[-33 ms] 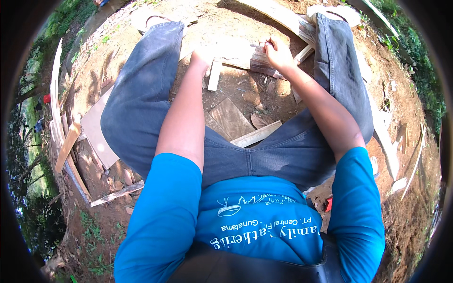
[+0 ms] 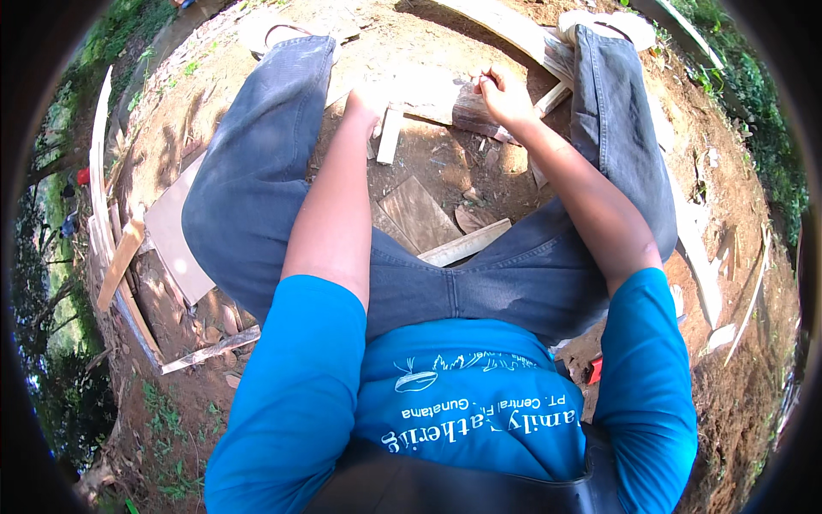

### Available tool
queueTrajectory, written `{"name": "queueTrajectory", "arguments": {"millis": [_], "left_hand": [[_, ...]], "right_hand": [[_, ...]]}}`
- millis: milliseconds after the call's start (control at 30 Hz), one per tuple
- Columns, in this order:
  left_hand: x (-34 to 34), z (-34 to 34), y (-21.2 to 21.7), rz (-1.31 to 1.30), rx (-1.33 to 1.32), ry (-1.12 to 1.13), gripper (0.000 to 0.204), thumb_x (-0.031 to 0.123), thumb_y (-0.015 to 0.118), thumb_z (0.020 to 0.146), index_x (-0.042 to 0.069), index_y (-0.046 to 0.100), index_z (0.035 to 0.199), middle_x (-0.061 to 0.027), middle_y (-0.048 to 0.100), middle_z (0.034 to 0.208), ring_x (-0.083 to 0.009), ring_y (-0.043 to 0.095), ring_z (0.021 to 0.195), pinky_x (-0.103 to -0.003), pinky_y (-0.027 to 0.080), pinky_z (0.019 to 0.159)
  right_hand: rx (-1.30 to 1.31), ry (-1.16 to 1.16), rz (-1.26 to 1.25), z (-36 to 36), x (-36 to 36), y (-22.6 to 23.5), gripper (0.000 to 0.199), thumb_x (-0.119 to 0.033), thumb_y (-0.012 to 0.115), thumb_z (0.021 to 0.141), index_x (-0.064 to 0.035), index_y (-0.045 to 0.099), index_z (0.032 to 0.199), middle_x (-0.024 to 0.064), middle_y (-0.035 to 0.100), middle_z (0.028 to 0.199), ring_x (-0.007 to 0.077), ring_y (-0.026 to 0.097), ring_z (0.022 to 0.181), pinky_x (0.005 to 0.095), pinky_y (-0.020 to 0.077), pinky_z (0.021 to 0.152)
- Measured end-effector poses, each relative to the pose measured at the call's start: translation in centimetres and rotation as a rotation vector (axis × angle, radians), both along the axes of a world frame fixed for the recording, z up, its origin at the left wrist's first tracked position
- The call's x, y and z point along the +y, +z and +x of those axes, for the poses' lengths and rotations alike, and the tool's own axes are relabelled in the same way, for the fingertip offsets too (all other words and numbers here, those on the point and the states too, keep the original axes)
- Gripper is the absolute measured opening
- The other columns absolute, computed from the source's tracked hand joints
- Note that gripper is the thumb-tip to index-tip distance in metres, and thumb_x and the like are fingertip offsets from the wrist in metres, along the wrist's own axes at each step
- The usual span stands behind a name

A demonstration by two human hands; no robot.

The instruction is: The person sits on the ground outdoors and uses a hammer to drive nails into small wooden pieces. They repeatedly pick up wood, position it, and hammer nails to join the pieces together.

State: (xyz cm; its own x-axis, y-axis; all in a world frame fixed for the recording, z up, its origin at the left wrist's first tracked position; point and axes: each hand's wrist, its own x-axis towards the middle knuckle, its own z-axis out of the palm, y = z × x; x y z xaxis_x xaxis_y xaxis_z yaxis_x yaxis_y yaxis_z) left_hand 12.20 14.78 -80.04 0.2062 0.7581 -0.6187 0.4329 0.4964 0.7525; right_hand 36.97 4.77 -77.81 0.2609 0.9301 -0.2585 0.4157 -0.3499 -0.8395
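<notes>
While the wooden board (image 2: pixel 437 103) lies left-to-right on dirt (image 2: pixel 435 163), the right hand (image 2: pixel 507 96) curls its fingers by the dark end; the left hand (image 2: pixel 368 101) is washed out — I can't tell either grip.

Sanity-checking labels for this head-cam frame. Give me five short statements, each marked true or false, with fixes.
1. The right hand is at the dark end of a wooden board. True.
2. The short pale wooden strip is to the left of the left hand. False: it is just to the right of it, between the two hands.
3. The T-shirt is long-sleeved and red. False: it is short-sleeved and blue.
4. A brown flat panel lies between the two legs of the jeans. True.
5. The jeans end above the knees. False: they cover the knees and run down the shins.
</notes>
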Motion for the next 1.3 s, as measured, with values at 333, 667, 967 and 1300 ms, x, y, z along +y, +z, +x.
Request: {"name": "queueTrajectory", "arguments": {"millis": [333,667,967,1300], "left_hand": [[0.1,-0.8,-6.4,0.167,-0.092,0.036,0.024,0.011,0.065,0.092,0.000,0.070,0.114,-0.0117,0.073,0.108,-0.0184,0.067,0.096,-0.031,0.053,0.082],[0.7,-0.4,-0.4,0.404,-0.159,-0.096,0.020,0.022,0.073,0.087,0.013,0.077,0.104,-0.0059,0.073,0.089,-0.0143,0.063,0.072,-0.030,0.052,0.069],[0.4,1.2,0.9,0.459,0.066,-0.210,0.017,0.009,0.067,0.090,0.003,0.070,0.106,-0.0048,0.073,0.106,-0.0126,0.067,0.097,-0.027,0.052,0.089],[0.3,-0.2,-0.7,0.401,-0.131,-0.056,0.020,0.008,0.063,0.093,0.005,0.071,0.112,-0.0063,0.073,0.103,-0.0113,0.066,0.092,-0.028,0.051,0.083]], "right_hand": [[0.332,-0.068,0.068,-5.2,2.5,3.0,0.022,-0.015,0.068,0.095,-0.0028,0.071,0.114,0.0076,0.074,0.108,0.0138,0.066,0.103,0.0285,0.0494,0.094],[0.090,-0.031,0.154,-9.6,5.1,0.2,0.022,-0.020,0.075,0.089,-0.0094,0.077,0.109,0.0070,0.077,0.094,0.0120,0.070,0.087,0.0286,0.0542,0.082],[-0.204,-0.061,0.055,-8.9,5.1,0.1,0.025,-0.035,0.073,0.088,-0.0189,0.080,0.106,0.0106,0.076,0.086,0.0186,0.072,0.077,0.0329,0.0554,0.077],[-0.531,-0.799,-0.132,2.0,-0.8,2.4,0.042,-0.035,0.072,0.086,-0.0116,0.063,0.119,0.0167,0.059,0.117,0.0358,0.058,0.113,0.0479,0.0466,0.099]]}}
